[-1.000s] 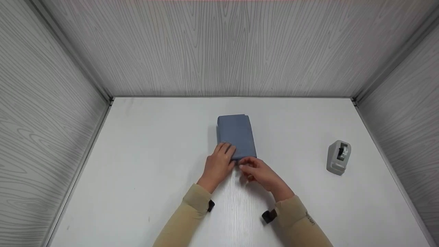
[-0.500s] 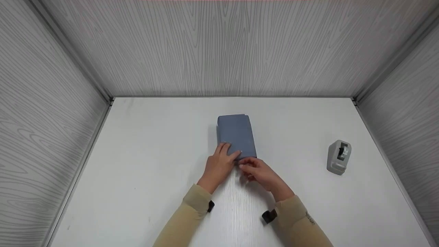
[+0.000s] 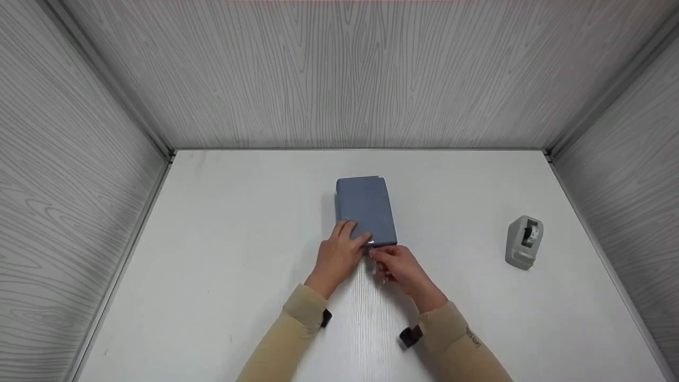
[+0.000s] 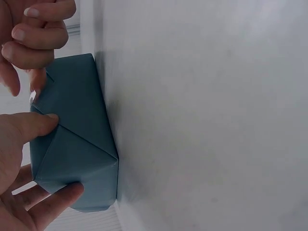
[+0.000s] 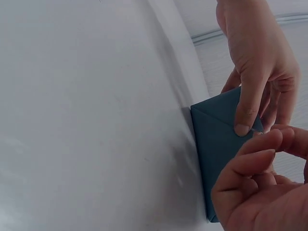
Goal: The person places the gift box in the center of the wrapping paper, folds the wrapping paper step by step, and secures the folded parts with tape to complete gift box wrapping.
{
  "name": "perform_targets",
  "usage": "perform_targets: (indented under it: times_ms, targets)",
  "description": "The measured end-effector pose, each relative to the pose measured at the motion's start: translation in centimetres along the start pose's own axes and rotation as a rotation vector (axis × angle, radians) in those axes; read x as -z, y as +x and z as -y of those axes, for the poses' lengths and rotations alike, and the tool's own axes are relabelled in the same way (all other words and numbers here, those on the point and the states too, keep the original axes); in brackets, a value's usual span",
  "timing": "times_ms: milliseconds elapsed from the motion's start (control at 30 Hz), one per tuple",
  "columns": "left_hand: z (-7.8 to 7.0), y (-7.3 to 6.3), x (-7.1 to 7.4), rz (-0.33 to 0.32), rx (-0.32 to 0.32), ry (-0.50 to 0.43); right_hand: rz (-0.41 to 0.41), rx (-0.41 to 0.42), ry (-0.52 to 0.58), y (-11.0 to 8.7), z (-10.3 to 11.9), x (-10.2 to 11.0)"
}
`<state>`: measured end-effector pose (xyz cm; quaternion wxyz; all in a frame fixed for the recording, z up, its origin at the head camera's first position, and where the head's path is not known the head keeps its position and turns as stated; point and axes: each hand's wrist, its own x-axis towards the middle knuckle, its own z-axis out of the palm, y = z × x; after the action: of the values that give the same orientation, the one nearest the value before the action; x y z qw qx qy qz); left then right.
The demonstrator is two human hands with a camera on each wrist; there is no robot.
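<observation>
1. Grey wood-grained back wall [image 3: 339, 74]: I see it rising behind everything.
2. White table [image 3: 238, 223]: it fills the ground below my head view.
3. Tan sleeves [image 3: 284, 331]: one on each arm, reaching in from the lower edge.
4. Blue package [image 3: 366, 207]: it lies on the table ahead of me, around the middle, its near end folded into triangular flaps.
5. Left hand [image 3: 338, 258]: it grips the package's near left corner, thumb pressing at the folded end.
6. Right hand [image 3: 406, 270]: its fingers bend in at the near edge; I cannot tell whether they pinch anything.
7. Grey tape dispenser [image 3: 524, 242]: well apart, far right.
8. Shiny bit [image 3: 371, 242]: on the package's near edge, by the fingertips.
</observation>
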<state>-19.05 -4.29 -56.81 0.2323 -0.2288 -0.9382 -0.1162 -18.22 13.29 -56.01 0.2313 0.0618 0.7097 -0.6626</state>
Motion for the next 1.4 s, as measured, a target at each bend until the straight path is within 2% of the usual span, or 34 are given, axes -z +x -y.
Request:
perform_targets:
  times_ms: [267, 667, 767, 1000, 1133, 1400]
  targets:
    - [0.0, 0.0, 0.1, 0.010, -0.001, 0.001, -0.074, -0.028, -0.016, 0.3, 0.2, -0.5]
    - [0.2, 0.2, 0.1, 0.016, -0.017, -0.013, -0.161, 0.019, -0.083, 0.6, 0.2, -0.8]
    - [0.2, 0.1, 0.0, 0.011, -0.020, -0.014, -0.191, 0.054, -0.146, 0.6, 0.0, -1.1]
    - [0.3, 0.1, -0.1, 0.009, -0.018, -0.005, -0.241, 0.151, -0.374, 0.8, -0.7, -1.2]
    - [0.3, 0.1, 0.0, 0.034, -0.008, -0.007, -0.245, 0.153, -0.492, 1.0, -0.9, -1.2]
    - [0.3, 0.0, 0.0, 0.046, 0.010, -0.013, -0.172, 0.167, -0.545, 0.8, -0.7, -0.6]
